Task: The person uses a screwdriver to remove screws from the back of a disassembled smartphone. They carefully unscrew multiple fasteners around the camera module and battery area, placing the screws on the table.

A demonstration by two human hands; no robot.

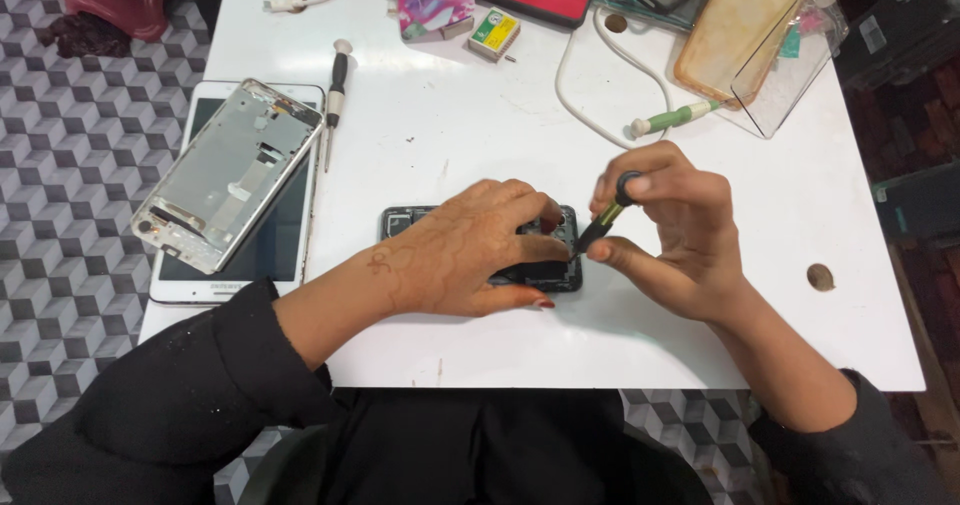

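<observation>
Left hand (470,250) presses flat on opened phone (560,270); right hand (670,230) pinches small screwdriver (603,220).

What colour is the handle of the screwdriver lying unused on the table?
Black, with a silvery cap and shaft; the spare screwdriver shows clearly in the head view.

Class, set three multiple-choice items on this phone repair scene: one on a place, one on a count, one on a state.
1. Where does the spare screwdriver lie?
A. beside the metal phone frame
B. on the floor
C. in a hand

2. How many hands touch the opened black phone?
A. none
B. one
C. two

3. What does the right hand do?
A. lies flat
B. grips a small screwdriver
C. holds a cable

Answers: 1 A, it lies on the white table by the frame. 2 B, only the left hand presses it. 3 B, its fingers pinch the tool, tip down.
</observation>
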